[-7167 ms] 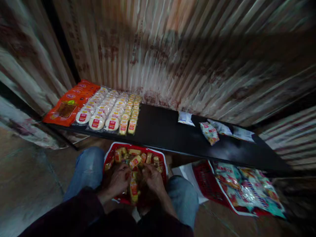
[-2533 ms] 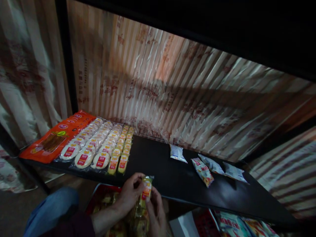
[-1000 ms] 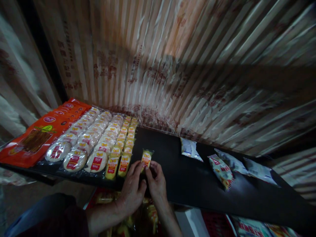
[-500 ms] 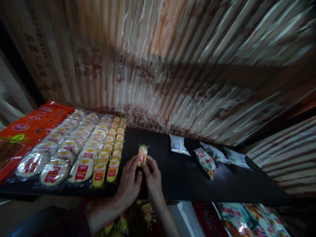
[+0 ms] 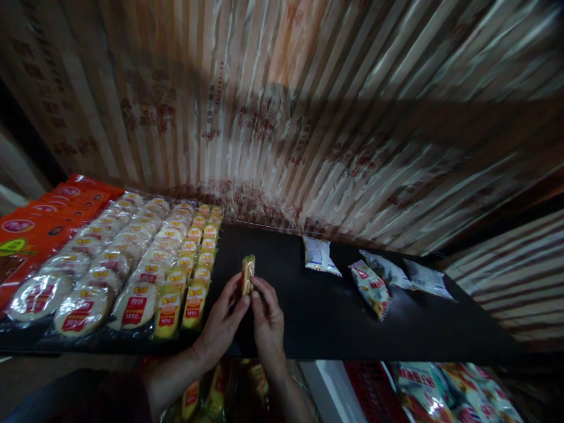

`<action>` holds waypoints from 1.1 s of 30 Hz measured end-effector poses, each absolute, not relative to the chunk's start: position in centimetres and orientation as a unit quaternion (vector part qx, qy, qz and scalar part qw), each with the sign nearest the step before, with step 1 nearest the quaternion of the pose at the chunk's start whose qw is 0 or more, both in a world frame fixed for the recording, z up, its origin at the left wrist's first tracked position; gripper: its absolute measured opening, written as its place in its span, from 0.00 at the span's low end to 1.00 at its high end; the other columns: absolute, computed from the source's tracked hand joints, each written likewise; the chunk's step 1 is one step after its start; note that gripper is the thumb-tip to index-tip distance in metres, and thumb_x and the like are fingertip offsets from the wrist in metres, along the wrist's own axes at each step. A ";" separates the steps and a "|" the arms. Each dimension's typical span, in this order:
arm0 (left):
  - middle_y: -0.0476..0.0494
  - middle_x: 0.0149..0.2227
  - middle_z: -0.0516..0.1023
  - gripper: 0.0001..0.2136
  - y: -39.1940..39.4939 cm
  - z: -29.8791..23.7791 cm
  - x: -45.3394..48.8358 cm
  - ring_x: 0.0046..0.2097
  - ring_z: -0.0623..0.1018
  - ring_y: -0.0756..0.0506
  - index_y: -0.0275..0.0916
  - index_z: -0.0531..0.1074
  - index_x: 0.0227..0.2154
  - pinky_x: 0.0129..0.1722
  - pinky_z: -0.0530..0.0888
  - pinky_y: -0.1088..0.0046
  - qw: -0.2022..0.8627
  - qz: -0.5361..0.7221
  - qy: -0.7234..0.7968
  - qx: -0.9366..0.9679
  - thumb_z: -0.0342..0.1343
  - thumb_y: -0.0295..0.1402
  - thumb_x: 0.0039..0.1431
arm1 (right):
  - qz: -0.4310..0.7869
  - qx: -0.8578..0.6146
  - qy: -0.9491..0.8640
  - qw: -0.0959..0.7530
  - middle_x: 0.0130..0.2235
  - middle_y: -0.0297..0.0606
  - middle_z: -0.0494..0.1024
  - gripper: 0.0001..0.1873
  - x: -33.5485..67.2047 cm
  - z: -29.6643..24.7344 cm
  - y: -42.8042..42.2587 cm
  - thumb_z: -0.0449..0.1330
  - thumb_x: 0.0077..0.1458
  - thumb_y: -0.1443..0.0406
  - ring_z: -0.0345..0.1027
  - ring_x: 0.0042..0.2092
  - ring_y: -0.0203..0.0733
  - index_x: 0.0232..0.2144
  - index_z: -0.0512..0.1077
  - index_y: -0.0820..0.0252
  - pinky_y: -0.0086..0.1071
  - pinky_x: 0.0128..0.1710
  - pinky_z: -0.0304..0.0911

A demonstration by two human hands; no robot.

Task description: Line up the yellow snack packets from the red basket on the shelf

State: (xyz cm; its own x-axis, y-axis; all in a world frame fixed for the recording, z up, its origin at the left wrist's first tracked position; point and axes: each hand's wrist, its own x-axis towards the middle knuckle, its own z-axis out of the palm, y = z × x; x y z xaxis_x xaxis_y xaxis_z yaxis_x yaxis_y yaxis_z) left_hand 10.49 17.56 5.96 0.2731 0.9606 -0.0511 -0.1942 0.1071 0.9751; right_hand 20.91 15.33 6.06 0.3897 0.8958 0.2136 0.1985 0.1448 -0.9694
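Three files of round rice crackers (image 5: pixel 83 308) and two of yellow packets (image 5: pixel 194 302) fill the left part of a black shelf (image 5: pixel 330 335), beside overlapping orange packs (image 5: pixel 59 214) at its left end. A striped curtain (image 5: pixel 264 117) with dark red print hangs behind the shelf in dim light. Farther right lie four small bags (image 5: pixel 371 289), three showing pale sides and one a red-and-white front. Below the front edge, a red basket (image 5: pixel 372 388) stands by a white panel (image 5: pixel 332 388), with bright printed bags (image 5: pixel 427 390) to its right; more yellow packets show beneath the forearms.

The left hand (image 5: pixel 220 329) and right hand (image 5: pixel 268 323) are close together, fingertips pinching one single packet (image 5: pixel 248 275) between them, right of the yellow files; whether it touches the shelf, I cannot tell. Half a second ago its red-and-white label faced up; now the packet is turned, showing a narrow, plain tan side. Some seven seconds ago both hands were down in the basket between the knees. The four bags keep their arrangement.

Clear, crinkled film glints over the pale discs, which overlap like tiles. The yellow packets are slim and oblong with rounded ends; the orange packs are flat and smooth, the small bags puffed with serrated ends.
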 end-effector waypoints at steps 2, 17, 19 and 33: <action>0.38 0.59 0.67 0.28 17.7 5.6 10.7 0.60 0.67 0.43 0.38 0.60 0.55 0.59 0.64 0.66 0.636 0.459 0.398 0.475 0.52 0.45 0.54 | 0.297 -0.581 -0.475 0.590 0.48 0.39 0.75 0.15 20.8 6.2 15.3 0.57 0.55 0.59 0.66 0.52 0.43 0.43 0.76 0.54 0.38 0.54 0.60; 0.36 0.56 0.70 0.27 18.0 4.5 10.4 0.57 0.70 0.42 0.37 0.62 0.52 0.59 0.64 0.63 0.625 0.478 0.434 0.439 0.54 0.46 0.53 | 0.335 -0.553 -0.481 0.593 0.47 0.41 0.74 0.10 20.6 5.5 15.4 0.56 0.56 0.61 0.68 0.50 0.43 0.38 0.76 0.55 0.39 0.53 0.62; 0.35 0.56 0.70 0.27 18.0 4.4 10.3 0.58 0.69 0.42 0.37 0.62 0.53 0.60 0.62 0.63 0.627 0.474 0.440 0.435 0.53 0.46 0.53 | 0.337 -0.552 -0.485 0.588 0.47 0.41 0.74 0.10 20.6 5.4 15.3 0.56 0.56 0.62 0.68 0.51 0.43 0.38 0.76 0.55 0.40 0.53 0.61; 0.37 0.60 0.65 0.27 17.7 4.6 10.2 0.60 0.66 0.40 0.40 0.60 0.57 0.58 0.64 0.62 0.652 0.456 0.449 0.407 0.52 0.45 0.56 | 0.339 -0.568 -0.482 0.575 0.47 0.41 0.74 0.12 21.0 5.2 15.4 0.56 0.56 0.59 0.68 0.51 0.44 0.40 0.75 0.55 0.39 0.53 0.62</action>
State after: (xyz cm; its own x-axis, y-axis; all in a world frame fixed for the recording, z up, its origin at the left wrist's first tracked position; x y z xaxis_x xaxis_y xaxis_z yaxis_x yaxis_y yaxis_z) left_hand 10.18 17.74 4.57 0.1809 0.9602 -0.2128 -0.2292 0.2516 0.9403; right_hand 20.96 15.40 5.17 0.3057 0.9369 0.1696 0.1579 0.1258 -0.9794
